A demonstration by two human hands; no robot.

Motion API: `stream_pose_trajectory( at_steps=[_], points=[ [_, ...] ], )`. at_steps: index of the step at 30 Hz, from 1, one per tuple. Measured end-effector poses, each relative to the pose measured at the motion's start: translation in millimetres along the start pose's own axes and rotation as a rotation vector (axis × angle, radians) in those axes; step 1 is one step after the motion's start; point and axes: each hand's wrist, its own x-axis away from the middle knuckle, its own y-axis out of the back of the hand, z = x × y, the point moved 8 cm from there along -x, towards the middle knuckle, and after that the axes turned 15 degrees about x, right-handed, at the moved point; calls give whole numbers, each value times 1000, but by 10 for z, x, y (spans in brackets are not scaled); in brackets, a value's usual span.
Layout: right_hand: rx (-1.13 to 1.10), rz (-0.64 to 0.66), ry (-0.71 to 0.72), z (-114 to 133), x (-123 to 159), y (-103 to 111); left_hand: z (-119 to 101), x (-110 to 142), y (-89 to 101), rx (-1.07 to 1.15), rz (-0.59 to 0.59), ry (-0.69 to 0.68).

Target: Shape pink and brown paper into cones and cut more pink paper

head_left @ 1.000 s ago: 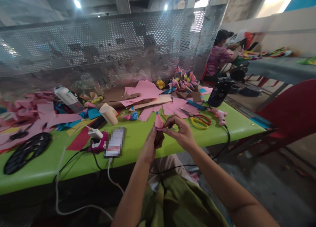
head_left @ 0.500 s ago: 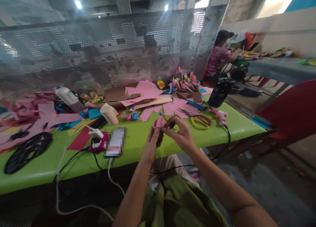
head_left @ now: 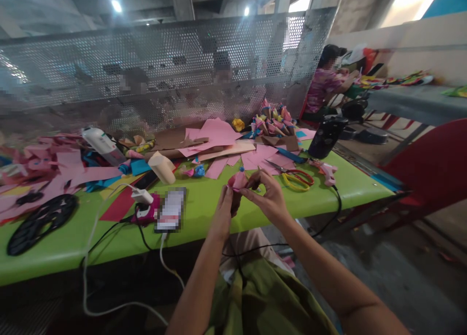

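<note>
A small pink paper cone (head_left: pixel 239 180) with a blue tip is between my two hands, above the near edge of the green table (head_left: pixel 204 213). My left hand (head_left: pixel 224 206) is closed round its lower left side, thumb on the rim. On the right side, my right hand (head_left: pixel 265 194) pinches the cone's edge between thumb and fingers. Beyond my right hand lie scissors with red and yellow handles (head_left: pixel 297 179). A pink glue gun (head_left: pixel 328 173) is farther right, its black cord running down off the table. Pink paper pieces (head_left: pixel 260 159) lie behind the cone.
Left of my hands are a phone (head_left: pixel 170 211) on a white cable, a pink power socket (head_left: pixel 148 212), a paper roll (head_left: pixel 161 167) and a black openwork disc (head_left: pixel 43 223). A dark cup (head_left: pixel 326 136) stands right. A perforated metal screen (head_left: pixel 164 77) closes the back. Another person (head_left: pixel 326 84) sits far right.
The pink cone has tilted, its blue tip shifting slightly right and down. Both hands keep nearly the same place and grip.
</note>
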Motion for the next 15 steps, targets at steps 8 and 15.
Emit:
stream_pose_trajectory(
  at_steps=[8,15],
  points=[
    [46,-29,11,4,18,7,-77,6,-46,-8,18,-46],
    [55,-50,37,52,24,31,-90,2,-53,-10,49,-101]
  ],
)
